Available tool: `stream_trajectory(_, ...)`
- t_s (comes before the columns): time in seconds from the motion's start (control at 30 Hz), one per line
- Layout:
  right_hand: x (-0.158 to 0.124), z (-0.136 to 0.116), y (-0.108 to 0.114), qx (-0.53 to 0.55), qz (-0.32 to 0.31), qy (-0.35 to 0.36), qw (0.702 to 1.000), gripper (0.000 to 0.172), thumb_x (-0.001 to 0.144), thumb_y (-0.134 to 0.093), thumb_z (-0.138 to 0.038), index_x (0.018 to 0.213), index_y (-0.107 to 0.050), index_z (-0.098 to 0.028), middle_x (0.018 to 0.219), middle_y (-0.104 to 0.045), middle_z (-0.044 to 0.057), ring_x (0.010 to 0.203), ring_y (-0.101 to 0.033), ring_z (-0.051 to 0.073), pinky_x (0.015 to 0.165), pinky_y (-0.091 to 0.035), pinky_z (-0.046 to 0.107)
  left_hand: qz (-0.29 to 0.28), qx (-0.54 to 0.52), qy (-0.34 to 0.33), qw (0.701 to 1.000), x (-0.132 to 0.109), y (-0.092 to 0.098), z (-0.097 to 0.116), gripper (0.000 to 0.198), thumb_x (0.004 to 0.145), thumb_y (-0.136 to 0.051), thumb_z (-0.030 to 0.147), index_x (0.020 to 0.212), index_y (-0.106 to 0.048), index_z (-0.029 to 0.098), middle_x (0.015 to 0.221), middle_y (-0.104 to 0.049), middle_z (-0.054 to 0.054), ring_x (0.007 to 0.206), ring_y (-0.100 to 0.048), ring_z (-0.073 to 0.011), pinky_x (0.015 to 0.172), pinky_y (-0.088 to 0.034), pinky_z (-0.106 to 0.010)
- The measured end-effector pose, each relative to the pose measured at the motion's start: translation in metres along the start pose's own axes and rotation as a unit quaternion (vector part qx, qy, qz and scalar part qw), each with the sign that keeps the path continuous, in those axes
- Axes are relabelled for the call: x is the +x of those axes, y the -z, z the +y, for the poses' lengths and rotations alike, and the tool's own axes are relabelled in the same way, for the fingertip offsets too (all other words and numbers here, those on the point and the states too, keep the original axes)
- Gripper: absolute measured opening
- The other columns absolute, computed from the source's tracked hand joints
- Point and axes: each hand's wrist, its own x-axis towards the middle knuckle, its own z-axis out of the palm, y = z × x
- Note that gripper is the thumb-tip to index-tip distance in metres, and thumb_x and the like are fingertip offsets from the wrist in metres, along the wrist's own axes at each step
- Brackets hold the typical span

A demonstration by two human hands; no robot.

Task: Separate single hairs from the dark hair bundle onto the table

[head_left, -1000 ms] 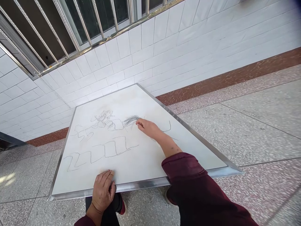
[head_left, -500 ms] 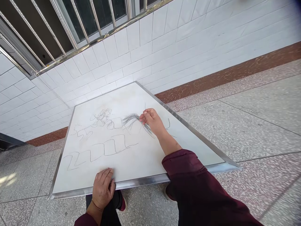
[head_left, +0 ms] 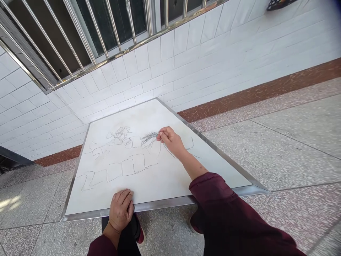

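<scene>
My right hand point(head_left: 167, 137) is closed in a pinch over the bundle of thin dark wires point(head_left: 149, 137), fingertips at its right end. The bundle fans out to the left on the white table point(head_left: 165, 181), and a few strands trail from under the hand. Exactly how many the fingers grip is hidden. My left hand point(head_left: 122, 208) lies on the table's near metal edge, fingers laid over the rim, holding nothing visible. In front of it lie wires bent into square zigzags point(head_left: 128, 167). Farther back is a loose tangle of bent wires point(head_left: 121, 134).
A bent wire point(head_left: 192, 143) lies right of my right hand. The table's metal frame point(head_left: 165, 204) runs along its edges. Behind stands a white tiled wall point(head_left: 149, 78) with a barred window point(head_left: 106, 28). Speckled floor tiles point(head_left: 293, 142) surround the table.
The camera view has shifted slightly. My right hand has moved a little left along the wire bundle, its fingers closer together. The left hand stays on the table edge.
</scene>
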Motion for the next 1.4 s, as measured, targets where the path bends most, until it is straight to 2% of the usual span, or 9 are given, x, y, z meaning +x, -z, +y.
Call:
stream_trajectory(0.2, -0.06, -0.063, -0.012, -0.129, -0.118, 0.015, 0.984, 0.012, 0.09, -0.047, -0.034, 0.091, -0.053, -0.024, 0.078, -0.069, -0.002, 0.066, -0.065, 0.015, 0.064, -0.045, 0.028, 0.01, -0.086, 0.045, 0.995, 0.003, 0.003, 0.001, 0.034, 0.086, -0.051, 0.014, 0.118, -0.063, 0.018, 0.112, -0.067, -0.012, 0.106, -0.06, -0.0253, 0.089, -0.048, -0.044)
stream_trajectory(0.37, -0.14, -0.079, -0.032, -0.145, -0.194, -0.015, 0.97, 0.013, 0.091, -0.044, -0.034, 0.088, -0.05, -0.024, 0.074, -0.067, -0.003, 0.063, -0.064, 0.014, 0.061, -0.044, 0.027, 0.025, -0.225, 0.141, 0.964, 0.005, 0.009, 0.004, 0.028, 0.087, -0.054, 0.025, 0.11, -0.068, 0.019, 0.107, -0.069, -0.012, 0.103, -0.061, -0.0262, 0.091, -0.047, -0.047)
stream_trajectory(0.47, -0.184, -0.084, -0.034, -0.161, -0.227, -0.019, 0.96, 0.015, 0.092, -0.042, -0.036, 0.091, -0.051, -0.024, 0.074, -0.067, -0.002, 0.061, -0.062, 0.014, 0.06, -0.044, 0.027, 0.046, -0.27, 0.205, 0.94, 0.001, 0.018, 0.013, 0.037, 0.095, -0.041, 0.031, 0.125, -0.058, 0.016, 0.102, -0.07, -0.012, 0.095, -0.065, -0.0213, 0.085, -0.051, -0.04)
stream_trajectory(0.53, -0.207, -0.091, -0.031, -0.183, -0.243, -0.018, 0.953, 0.016, 0.093, -0.041, -0.037, 0.093, -0.052, -0.025, 0.075, -0.067, -0.002, 0.061, -0.061, 0.015, 0.058, -0.044, 0.028, 0.053, -0.34, 0.263, 0.901, -0.001, 0.032, 0.024, 0.043, 0.099, -0.033, 0.035, 0.132, -0.05, 0.014, 0.099, -0.07, -0.012, 0.087, -0.067, -0.0175, 0.078, -0.053, -0.034)
stream_trajectory(0.6, -0.221, -0.1, -0.026, -0.204, -0.245, -0.019, 0.948, 0.015, 0.094, -0.041, -0.037, 0.092, -0.052, -0.026, 0.075, -0.067, -0.001, 0.06, -0.06, 0.015, 0.058, -0.044, 0.028, 0.052, -0.504, 0.348, 0.789, -0.001, 0.052, 0.035, 0.045, 0.096, -0.044, 0.043, 0.129, -0.052, 0.014, 0.099, -0.071, -0.011, 0.084, -0.068, -0.0172, 0.076, -0.053, -0.031)
stream_trajectory(0.67, -0.228, -0.109, -0.023, -0.218, -0.243, -0.018, 0.945, 0.015, 0.094, -0.042, -0.036, 0.091, -0.052, -0.026, 0.076, -0.067, -0.001, 0.059, -0.06, 0.014, 0.057, -0.044, 0.027, 0.032, -0.604, 0.373, 0.704, 0.002, 0.074, 0.044, 0.047, 0.091, -0.052, 0.047, 0.126, -0.056, 0.015, 0.097, -0.071, -0.01, 0.082, -0.068, -0.0166, 0.075, -0.052, -0.029)
stream_trajectory(0.73, -0.231, -0.116, -0.022, -0.227, -0.243, -0.012, 0.943, 0.014, 0.093, -0.042, -0.035, 0.091, -0.053, -0.026, 0.076, -0.068, -0.001, 0.059, -0.061, 0.014, 0.057, -0.045, 0.027, -0.004, -0.646, 0.371, 0.667, 0.003, 0.093, 0.053, 0.048, 0.088, -0.056, 0.05, 0.122, -0.059, 0.016, 0.094, -0.072, -0.009, 0.079, -0.067, -0.0163, 0.073, -0.051, -0.028)
stream_trajectory(1.0, -0.24, -0.119, -0.029, -0.252, -0.273, 0.015, 0.928, 0.013, 0.093, -0.043, -0.03, 0.092, -0.055, -0.025, 0.075, -0.068, -0.002, 0.061, -0.062, 0.014, 0.058, -0.043, 0.025, -0.106, -0.639, 0.336, 0.684, 0.0, 0.115, 0.076, 0.049, 0.086, -0.061, 0.048, 0.123, -0.06, 0.017, 0.088, -0.073, -0.007, 0.072, -0.066, -0.0161, 0.071, -0.049, -0.029)
stream_trajectory(1.4, -0.246, -0.101, -0.029, -0.243, -0.259, 0.045, 0.934, 0.021, 0.093, -0.043, -0.024, 0.105, -0.06, -0.022, 0.076, -0.067, 0.0, 0.06, -0.061, 0.014, 0.06, -0.045, 0.025, -0.123, -0.654, 0.3, 0.684, 0.0, 0.118, 0.079, 0.05, 0.087, -0.059, 0.044, 0.128, -0.057, 0.016, 0.069, -0.061, -0.001, 0.059, -0.054, -0.0104, 0.062, -0.045, -0.023)
